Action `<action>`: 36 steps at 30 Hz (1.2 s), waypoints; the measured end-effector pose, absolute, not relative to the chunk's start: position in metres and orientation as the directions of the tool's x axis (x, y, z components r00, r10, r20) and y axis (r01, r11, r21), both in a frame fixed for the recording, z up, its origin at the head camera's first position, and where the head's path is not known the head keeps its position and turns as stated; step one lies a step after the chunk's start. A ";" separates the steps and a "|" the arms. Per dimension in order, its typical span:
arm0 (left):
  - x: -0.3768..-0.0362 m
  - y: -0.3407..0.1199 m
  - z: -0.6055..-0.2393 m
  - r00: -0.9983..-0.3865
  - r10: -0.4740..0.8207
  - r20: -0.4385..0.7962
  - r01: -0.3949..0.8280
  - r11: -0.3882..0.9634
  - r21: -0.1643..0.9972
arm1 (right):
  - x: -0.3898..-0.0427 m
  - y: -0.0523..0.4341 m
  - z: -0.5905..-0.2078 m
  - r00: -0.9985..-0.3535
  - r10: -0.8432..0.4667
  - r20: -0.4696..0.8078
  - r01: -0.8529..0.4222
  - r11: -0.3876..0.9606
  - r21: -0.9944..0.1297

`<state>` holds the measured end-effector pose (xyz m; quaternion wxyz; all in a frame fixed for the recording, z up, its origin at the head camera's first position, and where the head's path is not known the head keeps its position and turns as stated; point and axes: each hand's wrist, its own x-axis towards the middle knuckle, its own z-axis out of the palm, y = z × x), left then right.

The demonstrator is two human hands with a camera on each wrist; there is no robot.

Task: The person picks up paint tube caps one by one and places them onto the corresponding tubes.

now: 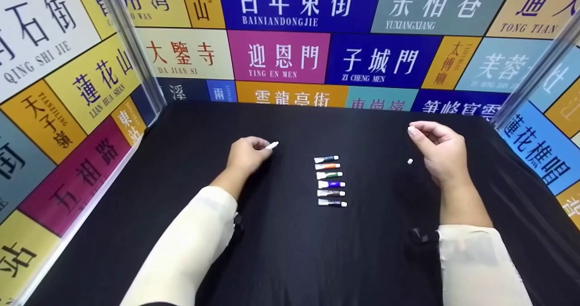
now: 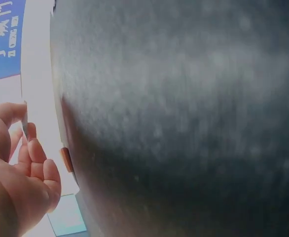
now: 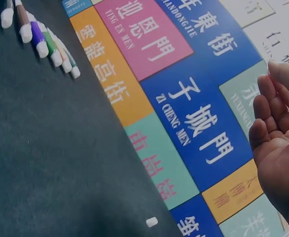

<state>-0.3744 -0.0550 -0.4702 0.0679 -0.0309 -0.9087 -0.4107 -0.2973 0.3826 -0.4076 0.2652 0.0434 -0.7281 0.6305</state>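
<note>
In the head view my left hand (image 1: 247, 154) is over the left part of the black cloth. It pinches a small white tube (image 1: 272, 145) between thumb and fingers, its narrow end pointing right; the left wrist view shows only a thin sliver of it. My right hand (image 1: 442, 149) is at the right with bent fingers, thumb and forefinger tips close together. A pale spot shows at the thumb tip; whether it is the nail or a held piece I cannot tell. Near this hand lies a small white cap (image 1: 410, 161), also visible in the right wrist view.
Several small paint tubes with white caps lie in a column mid-table, among them an orange tube (image 1: 327, 166), a green tube (image 1: 329, 175) and a purple tube (image 1: 331, 184). Black cloth (image 1: 281, 251) covers the table. Panels with colourful street-name signs (image 1: 281, 56) stand at the back and sides.
</note>
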 end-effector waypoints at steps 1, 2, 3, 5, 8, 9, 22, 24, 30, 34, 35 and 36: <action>-0.374 -0.054 -0.470 -0.987 0.002 0.158 0.121 0.653 0.747 | -0.296 0.381 -0.406 -0.855 0.269 0.444 -0.402 0.198 -0.894; -0.374 -0.054 -0.470 -0.986 0.003 0.169 0.131 0.647 0.751 | -0.295 0.379 -0.404 -0.854 0.265 0.447 -0.404 0.200 -0.892; -0.373 -0.053 -0.470 -0.983 0.004 0.182 0.142 0.642 0.753 | -0.293 0.378 -0.402 -0.854 0.262 0.450 -0.408 0.201 -0.891; -0.372 -0.052 -0.470 -0.979 0.008 0.203 0.163 0.630 0.759 | -0.290 0.374 -0.399 -0.851 0.257 0.457 -0.416 0.201 -0.887; -0.370 -0.050 -0.469 -0.974 0.010 0.225 0.183 0.614 0.768 | -0.285 0.369 -0.393 -0.841 0.244 0.483 -0.439 0.216 -0.872; -0.369 -0.049 -0.468 -0.973 0.010 0.229 0.188 0.608 0.771 | -0.284 0.367 -0.392 -0.837 0.239 0.493 -0.448 0.220 -0.867; -0.359 -0.030 -0.458 -0.936 0.029 0.352 0.304 0.574 0.760 | -0.269 0.349 -0.373 -0.808 0.157 0.568 -0.556 0.116 -0.823; -0.357 -0.026 -0.458 -0.931 0.027 0.364 0.314 0.572 0.758 | -0.266 0.347 -0.372 -0.804 0.149 0.576 -0.567 0.099 -0.817; -0.351 -0.016 -0.455 -0.923 0.031 0.383 0.336 0.550 0.765 | -0.260 0.342 -0.367 -0.781 0.120 0.612 -0.604 0.102 -0.791; -0.347 -0.010 -0.452 -0.916 0.034 0.400 0.355 0.534 0.768 | -0.257 0.339 -0.364 -0.759 0.089 0.645 -0.638 0.097 -0.764; -0.346 -0.009 -0.452 -0.914 0.036 0.403 0.359 0.534 0.766 | -0.257 0.338 -0.364 -0.753 0.083 0.652 -0.647 0.084 -0.758; -0.345 -0.008 -0.452 -0.913 0.037 0.407 0.362 0.534 0.764 | -0.257 0.338 -0.363 -0.749 0.076 0.659 -0.655 0.071 -0.753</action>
